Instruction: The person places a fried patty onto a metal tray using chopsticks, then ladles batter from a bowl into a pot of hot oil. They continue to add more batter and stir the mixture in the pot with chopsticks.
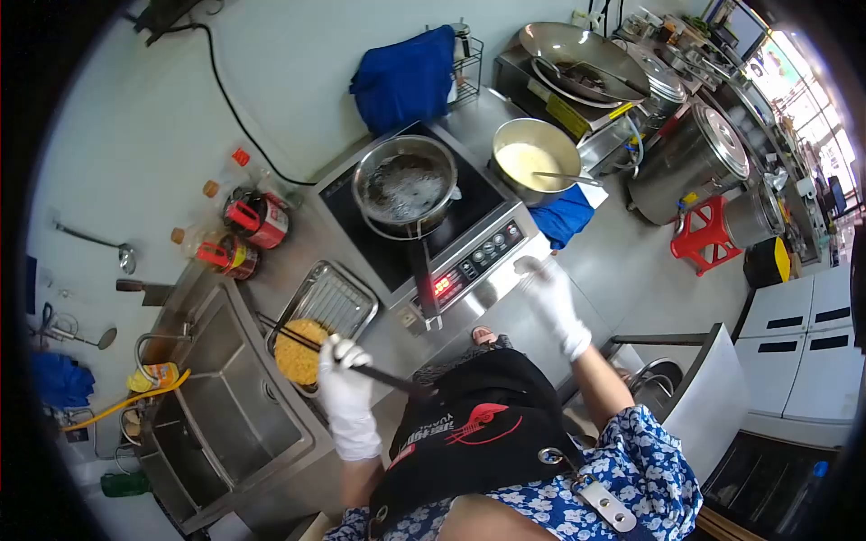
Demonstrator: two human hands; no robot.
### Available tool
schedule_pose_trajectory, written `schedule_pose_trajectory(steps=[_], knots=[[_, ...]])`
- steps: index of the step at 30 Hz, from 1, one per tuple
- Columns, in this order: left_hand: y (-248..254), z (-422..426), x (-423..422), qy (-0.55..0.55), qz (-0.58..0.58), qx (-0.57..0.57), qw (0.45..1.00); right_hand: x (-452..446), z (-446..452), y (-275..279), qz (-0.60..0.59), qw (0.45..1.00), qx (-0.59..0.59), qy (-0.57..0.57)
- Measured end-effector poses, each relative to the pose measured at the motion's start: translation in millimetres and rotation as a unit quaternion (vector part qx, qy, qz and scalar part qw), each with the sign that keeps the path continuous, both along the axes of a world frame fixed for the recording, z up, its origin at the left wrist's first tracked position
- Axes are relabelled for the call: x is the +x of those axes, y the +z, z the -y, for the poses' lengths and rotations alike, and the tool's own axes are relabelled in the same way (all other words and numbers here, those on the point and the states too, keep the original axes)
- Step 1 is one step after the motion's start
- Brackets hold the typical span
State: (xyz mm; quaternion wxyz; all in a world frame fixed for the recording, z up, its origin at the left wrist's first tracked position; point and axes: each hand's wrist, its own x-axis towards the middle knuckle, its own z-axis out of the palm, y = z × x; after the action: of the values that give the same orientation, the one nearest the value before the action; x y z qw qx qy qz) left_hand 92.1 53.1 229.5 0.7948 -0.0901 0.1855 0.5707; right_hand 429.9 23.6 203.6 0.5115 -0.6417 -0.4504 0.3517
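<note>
Left hand (345, 365), gloved, closed around long black chopsticks (390, 377); we see them cross a golden fried cake (298, 362) at the rack tray's (341, 302) near end. Right hand (548, 293) loosely open, empty, beside the induction cooker (471, 219).

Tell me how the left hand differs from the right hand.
The left hand is closed around dark chopsticks, while the right hand is open and looks empty. The left hand is beside the golden food and the tray; the right hand is near the front right corner of the cooktop. Both wear white gloves.
</note>
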Motion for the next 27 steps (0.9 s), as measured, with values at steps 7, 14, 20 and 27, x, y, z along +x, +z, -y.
schedule_pose_trajectory(steps=[7,14,20,27], knots=[[-14,-1,-5,0.043,-0.018,0.006,0.999,191,-104,-47,-0.13,0.963,0.11,-0.207],[-9,-2,42,0.061,-0.012,-0.029,0.998,195,-184,-20,-0.015,0.994,-0.031,-0.106],[-13,3,58,0.076,-0.013,-0.017,0.997,214,-186,-10,-0.034,0.991,-0.021,-0.125],[-15,2,69,0.084,-0.034,-0.027,0.995,215,-161,1,-0.003,0.996,0.012,-0.093]])
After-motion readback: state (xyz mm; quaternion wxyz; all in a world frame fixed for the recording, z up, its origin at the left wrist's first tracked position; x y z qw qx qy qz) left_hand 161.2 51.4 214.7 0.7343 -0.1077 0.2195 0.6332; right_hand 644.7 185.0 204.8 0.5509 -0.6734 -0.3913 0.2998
